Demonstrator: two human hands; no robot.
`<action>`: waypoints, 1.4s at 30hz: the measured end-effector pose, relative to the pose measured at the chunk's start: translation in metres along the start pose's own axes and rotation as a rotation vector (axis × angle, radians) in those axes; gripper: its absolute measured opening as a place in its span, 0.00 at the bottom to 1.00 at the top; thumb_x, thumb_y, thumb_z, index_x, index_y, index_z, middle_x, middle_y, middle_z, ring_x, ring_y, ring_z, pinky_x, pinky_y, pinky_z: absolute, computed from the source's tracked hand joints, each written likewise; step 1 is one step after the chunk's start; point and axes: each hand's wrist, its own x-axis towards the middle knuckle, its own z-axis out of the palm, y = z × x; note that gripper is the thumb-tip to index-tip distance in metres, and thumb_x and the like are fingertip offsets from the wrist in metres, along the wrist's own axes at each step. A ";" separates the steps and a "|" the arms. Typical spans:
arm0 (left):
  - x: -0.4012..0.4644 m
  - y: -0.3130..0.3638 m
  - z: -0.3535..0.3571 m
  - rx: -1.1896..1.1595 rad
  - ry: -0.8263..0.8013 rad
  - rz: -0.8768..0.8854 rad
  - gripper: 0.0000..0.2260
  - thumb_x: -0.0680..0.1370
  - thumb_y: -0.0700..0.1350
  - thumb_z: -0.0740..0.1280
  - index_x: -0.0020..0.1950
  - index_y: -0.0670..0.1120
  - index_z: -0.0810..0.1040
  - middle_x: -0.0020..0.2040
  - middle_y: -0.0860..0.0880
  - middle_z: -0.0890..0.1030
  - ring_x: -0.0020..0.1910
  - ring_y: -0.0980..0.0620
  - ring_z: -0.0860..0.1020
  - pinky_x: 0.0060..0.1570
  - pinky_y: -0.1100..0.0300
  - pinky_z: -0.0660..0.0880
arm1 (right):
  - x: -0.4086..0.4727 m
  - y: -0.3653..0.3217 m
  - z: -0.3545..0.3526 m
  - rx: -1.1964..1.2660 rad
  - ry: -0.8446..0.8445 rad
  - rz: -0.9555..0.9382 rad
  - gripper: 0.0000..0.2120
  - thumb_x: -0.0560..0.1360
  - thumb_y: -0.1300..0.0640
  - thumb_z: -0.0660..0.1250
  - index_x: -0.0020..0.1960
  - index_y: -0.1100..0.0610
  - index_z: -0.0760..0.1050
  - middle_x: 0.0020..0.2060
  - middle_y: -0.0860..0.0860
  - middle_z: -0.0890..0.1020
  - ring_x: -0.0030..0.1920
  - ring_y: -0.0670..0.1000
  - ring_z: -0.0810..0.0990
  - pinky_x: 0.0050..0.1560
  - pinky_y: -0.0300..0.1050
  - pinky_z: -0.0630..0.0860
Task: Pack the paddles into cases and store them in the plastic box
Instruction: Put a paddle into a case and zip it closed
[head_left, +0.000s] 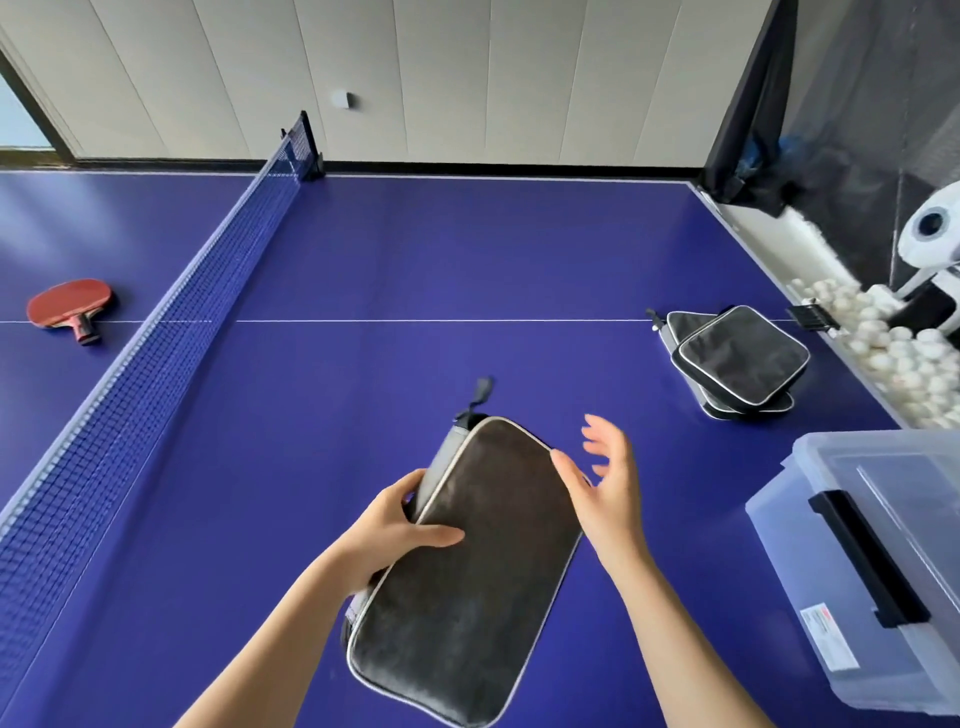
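Dark velvety fabric with pale piping is covering the paddle case (467, 566) that the left hand (387, 535) is gripping along its near-left edge, thumb lying across the top, holding it above the blue surface (415, 249). The right hand (602, 483) is hovering just beside the case's right edge with fingers spread wide, holding nothing. A red paddle (70, 309) is lying beyond the net (171, 322), well apart. Two more stacked cases (737, 361) are sitting on the right, near the clear plastic box (878, 566) with its lid on.
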 end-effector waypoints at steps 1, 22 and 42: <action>-0.003 -0.004 -0.001 -0.091 0.029 -0.009 0.24 0.64 0.42 0.80 0.57 0.53 0.78 0.52 0.45 0.84 0.50 0.42 0.83 0.46 0.49 0.81 | -0.007 0.008 -0.003 0.063 0.009 0.105 0.23 0.72 0.55 0.73 0.65 0.47 0.69 0.59 0.44 0.74 0.57 0.40 0.74 0.54 0.35 0.71; -0.109 -0.086 -0.110 -0.420 0.557 -0.151 0.30 0.64 0.48 0.79 0.64 0.50 0.75 0.58 0.42 0.81 0.55 0.43 0.81 0.58 0.47 0.78 | -0.095 -0.008 0.152 0.441 -0.686 0.638 0.25 0.64 0.55 0.77 0.59 0.54 0.75 0.49 0.50 0.85 0.49 0.52 0.85 0.47 0.48 0.80; -0.105 -0.187 -0.300 -0.194 0.617 -0.346 0.28 0.67 0.40 0.79 0.64 0.49 0.75 0.60 0.49 0.78 0.54 0.47 0.80 0.56 0.50 0.78 | -0.163 0.006 0.354 -0.003 -0.568 0.663 0.23 0.64 0.50 0.79 0.54 0.54 0.74 0.52 0.52 0.82 0.52 0.53 0.82 0.57 0.55 0.78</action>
